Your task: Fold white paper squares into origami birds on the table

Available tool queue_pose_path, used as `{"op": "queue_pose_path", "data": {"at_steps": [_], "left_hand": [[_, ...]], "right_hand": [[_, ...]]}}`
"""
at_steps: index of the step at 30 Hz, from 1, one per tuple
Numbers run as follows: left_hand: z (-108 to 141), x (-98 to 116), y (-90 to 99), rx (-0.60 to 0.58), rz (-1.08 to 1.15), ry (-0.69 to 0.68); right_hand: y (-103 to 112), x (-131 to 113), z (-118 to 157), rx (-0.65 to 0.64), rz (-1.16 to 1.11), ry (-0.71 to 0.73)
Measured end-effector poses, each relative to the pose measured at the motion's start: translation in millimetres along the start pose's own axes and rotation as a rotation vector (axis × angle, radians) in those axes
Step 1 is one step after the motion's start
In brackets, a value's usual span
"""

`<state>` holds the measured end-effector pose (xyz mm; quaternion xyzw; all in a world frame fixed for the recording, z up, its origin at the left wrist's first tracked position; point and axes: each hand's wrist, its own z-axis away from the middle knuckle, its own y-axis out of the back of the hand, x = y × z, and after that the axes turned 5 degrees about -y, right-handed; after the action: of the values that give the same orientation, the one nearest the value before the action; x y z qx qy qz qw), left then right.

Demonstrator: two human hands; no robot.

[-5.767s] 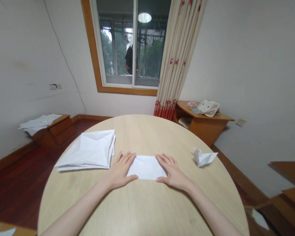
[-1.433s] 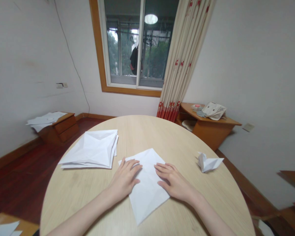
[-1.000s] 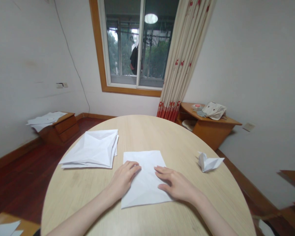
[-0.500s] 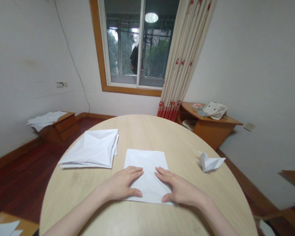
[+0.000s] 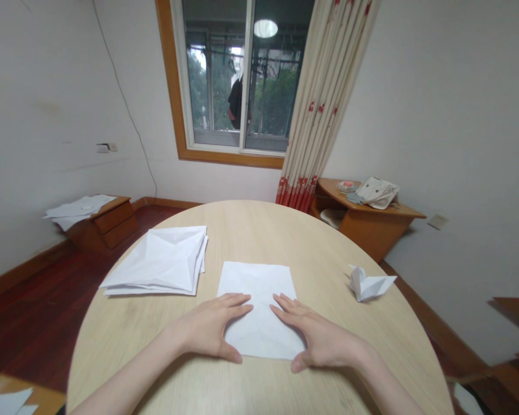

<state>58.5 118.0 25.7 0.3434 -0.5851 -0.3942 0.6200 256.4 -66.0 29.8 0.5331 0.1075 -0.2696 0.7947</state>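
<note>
A white sheet of paper (image 5: pixel 262 334) lies flat on the round wooden table (image 5: pixel 259 386) in front of me, with faint creases. My left hand (image 5: pixel 211 325) rests over its left side, fingers stretched out and thumb apart near the bottom edge. Over the right side lies my right hand (image 5: pixel 315 331), also with fingers extended and its thumb at the lower right corner. Neither hand grips the paper. To the left is a stack of creased white paper sheets (image 5: pixel 168 256). A folded white paper bird (image 5: pixel 369 285) stands on the right of the table.
A small wooden cabinet (image 5: pixel 115 225) with papers on top stands at the back left. Behind the table on the right is a wooden desk (image 5: pixel 363 230) carrying a light cloth bag (image 5: pixel 378 192). A curtain (image 5: pixel 315 104) hangs beside the window (image 5: pixel 237 75).
Both thumbs have shifted down toward the paper's near edge, off where they lay on the sheet. The fingers stay nearly in place, and the view has moved slightly.
</note>
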Motion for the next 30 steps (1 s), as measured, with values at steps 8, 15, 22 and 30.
{"op": "queue_pose_path", "data": {"at_steps": [8, 15, 22, 30], "left_hand": [[3, 0, 3.1, 0.055, 0.049, -0.003], [6, 5, 6.0, 0.134, 0.120, 0.007], [6, 9, 8.7, 0.190, 0.147, -0.104], [6, 13, 11.6, 0.213, 0.151, -0.129]], "right_hand": [[3, -2, 3, 0.011, -0.040, -0.009], [7, -3, 6, -0.002, -0.110, -0.007], [7, 1, 5, 0.008, -0.145, 0.067], [8, 6, 7, 0.027, -0.182, 0.114]]}}
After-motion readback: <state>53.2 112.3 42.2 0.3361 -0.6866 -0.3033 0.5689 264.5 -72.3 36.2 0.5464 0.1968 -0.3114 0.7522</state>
